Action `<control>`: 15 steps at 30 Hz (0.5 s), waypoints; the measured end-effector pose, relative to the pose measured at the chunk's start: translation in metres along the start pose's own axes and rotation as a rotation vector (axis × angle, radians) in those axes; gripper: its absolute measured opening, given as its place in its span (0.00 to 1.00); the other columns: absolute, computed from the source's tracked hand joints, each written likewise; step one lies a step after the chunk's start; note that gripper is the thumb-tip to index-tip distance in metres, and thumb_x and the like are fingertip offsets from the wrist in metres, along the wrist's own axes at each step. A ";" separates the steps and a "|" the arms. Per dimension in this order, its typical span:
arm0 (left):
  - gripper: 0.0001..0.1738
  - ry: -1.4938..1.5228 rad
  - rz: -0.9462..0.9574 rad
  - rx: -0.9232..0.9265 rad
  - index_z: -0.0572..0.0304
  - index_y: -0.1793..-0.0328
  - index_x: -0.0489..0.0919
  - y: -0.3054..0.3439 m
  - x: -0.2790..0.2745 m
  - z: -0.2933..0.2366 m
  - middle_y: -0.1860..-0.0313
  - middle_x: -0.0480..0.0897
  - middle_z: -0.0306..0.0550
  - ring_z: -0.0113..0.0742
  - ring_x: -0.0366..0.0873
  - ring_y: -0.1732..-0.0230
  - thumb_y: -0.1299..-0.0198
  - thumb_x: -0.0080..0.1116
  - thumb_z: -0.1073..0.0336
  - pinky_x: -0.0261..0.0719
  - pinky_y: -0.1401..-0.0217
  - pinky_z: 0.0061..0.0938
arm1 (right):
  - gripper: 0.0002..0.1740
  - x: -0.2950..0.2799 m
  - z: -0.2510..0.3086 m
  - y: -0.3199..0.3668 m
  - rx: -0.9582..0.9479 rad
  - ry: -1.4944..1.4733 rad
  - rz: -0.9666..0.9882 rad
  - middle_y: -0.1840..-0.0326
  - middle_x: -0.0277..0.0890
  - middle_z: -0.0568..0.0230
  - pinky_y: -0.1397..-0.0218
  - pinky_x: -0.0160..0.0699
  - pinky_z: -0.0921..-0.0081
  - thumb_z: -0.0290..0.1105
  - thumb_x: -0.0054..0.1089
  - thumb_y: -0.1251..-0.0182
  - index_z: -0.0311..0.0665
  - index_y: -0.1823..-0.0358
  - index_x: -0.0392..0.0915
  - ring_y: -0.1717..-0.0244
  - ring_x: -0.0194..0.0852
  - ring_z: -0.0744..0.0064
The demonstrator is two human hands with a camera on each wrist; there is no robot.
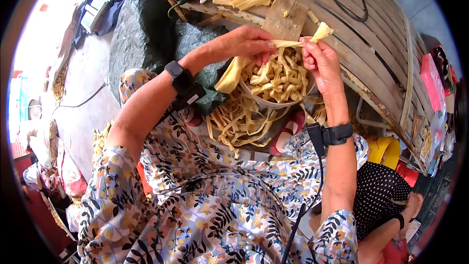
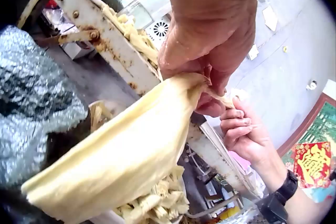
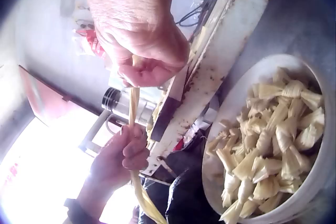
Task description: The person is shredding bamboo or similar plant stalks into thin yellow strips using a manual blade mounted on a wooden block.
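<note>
Pinching a yellow strip [image 1: 287, 43] in both hands [image 1: 250, 42] [image 1: 322, 63], long axis left to right, broad end [image 1: 229, 76] drooping left

Left wrist view — the yellow strip [image 2: 121, 150] hides much of the bucket [image 3: 231, 113].

Pale grey floor [image 1: 93, 117] is seen at the left, where it is washed out by strong light [image 1: 41, 34] from that edge. The right side is taken up by a slatted wooden surface [image 1: 386, 63], its boards edged by a white metal frame [image 2: 113, 53] that is badly spotted with rust. Beyond it, bluish-grey tiles [image 1: 432, 10] are crossed by joint lines. In the left wrist view, a red-and-gold paper [image 2: 313, 166] is set near a green picture [image 2: 317, 121] bordered in reddish brown.
</note>
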State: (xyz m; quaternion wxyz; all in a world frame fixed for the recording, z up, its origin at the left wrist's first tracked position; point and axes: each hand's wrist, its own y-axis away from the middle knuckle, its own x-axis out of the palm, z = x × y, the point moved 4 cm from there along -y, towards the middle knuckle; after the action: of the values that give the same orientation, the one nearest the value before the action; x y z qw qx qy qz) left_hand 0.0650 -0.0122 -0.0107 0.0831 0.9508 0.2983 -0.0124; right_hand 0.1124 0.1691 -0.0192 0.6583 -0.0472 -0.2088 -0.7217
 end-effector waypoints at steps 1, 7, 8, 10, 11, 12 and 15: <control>0.14 -0.080 -0.012 0.051 0.67 0.63 0.76 -0.003 -0.006 -0.006 0.80 0.72 0.34 0.19 0.67 0.79 0.36 0.46 0.62 0.68 0.72 0.13 | 0.08 -0.005 0.006 -0.003 -0.023 -0.011 -0.048 0.79 0.67 0.74 0.82 0.55 0.92 0.30 0.61 0.44 0.34 0.65 0.76 0.83 0.56 0.91; 0.15 -0.310 -0.329 0.257 0.65 0.71 0.75 -0.041 -0.055 -0.021 0.84 0.63 0.31 0.18 0.60 0.80 0.37 0.47 0.62 0.64 0.75 0.18 | 0.08 -0.002 0.039 -0.037 -0.230 -0.069 -0.132 0.78 0.68 0.71 0.81 0.61 0.89 0.30 0.60 0.42 0.33 0.65 0.75 0.81 0.59 0.87; 0.15 -0.348 -0.383 0.266 0.65 0.71 0.75 -0.046 -0.058 -0.023 0.84 0.63 0.31 0.19 0.60 0.80 0.37 0.47 0.61 0.63 0.76 0.18 | 0.09 -0.004 0.038 -0.045 -0.263 -0.081 -0.142 0.77 0.70 0.69 0.80 0.63 0.89 0.30 0.60 0.42 0.32 0.65 0.75 0.81 0.60 0.87; 0.16 -0.423 -0.478 0.254 0.64 0.71 0.76 -0.050 -0.064 -0.027 0.85 0.64 0.31 0.18 0.60 0.80 0.39 0.50 0.58 0.61 0.77 0.18 | 0.09 -0.004 0.037 -0.058 -0.289 -0.098 -0.167 0.76 0.70 0.69 0.79 0.64 0.89 0.30 0.60 0.43 0.32 0.64 0.75 0.80 0.61 0.86; 0.16 -0.437 -0.505 0.261 0.63 0.70 0.77 -0.052 -0.065 -0.027 0.85 0.64 0.31 0.18 0.60 0.80 0.39 0.50 0.57 0.60 0.77 0.18 | 0.09 -0.004 0.037 -0.061 -0.299 -0.106 -0.180 0.76 0.71 0.69 0.79 0.65 0.89 0.30 0.61 0.43 0.32 0.64 0.75 0.80 0.62 0.86; 0.16 -0.453 -0.533 0.269 0.63 0.70 0.77 -0.056 -0.067 -0.027 0.85 0.65 0.31 0.18 0.60 0.80 0.39 0.50 0.57 0.60 0.78 0.18 | 0.09 -0.003 0.038 -0.063 -0.306 -0.096 -0.206 0.76 0.71 0.68 0.79 0.66 0.89 0.29 0.61 0.43 0.32 0.64 0.75 0.80 0.63 0.86; 0.16 -0.427 -0.579 0.205 0.63 0.69 0.78 -0.065 -0.076 -0.021 0.85 0.67 0.32 0.18 0.60 0.81 0.40 0.51 0.57 0.60 0.78 0.18 | 0.09 0.001 0.037 -0.072 -0.303 -0.097 -0.241 0.75 0.72 0.68 0.79 0.66 0.89 0.29 0.61 0.44 0.32 0.64 0.75 0.79 0.64 0.86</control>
State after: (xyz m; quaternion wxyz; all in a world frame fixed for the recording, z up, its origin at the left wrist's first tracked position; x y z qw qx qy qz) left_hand -0.0347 0.0006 0.0055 0.0411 0.8064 0.5279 -0.2634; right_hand 0.0352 0.1855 -0.0021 0.5417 -0.1549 -0.1334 -0.8154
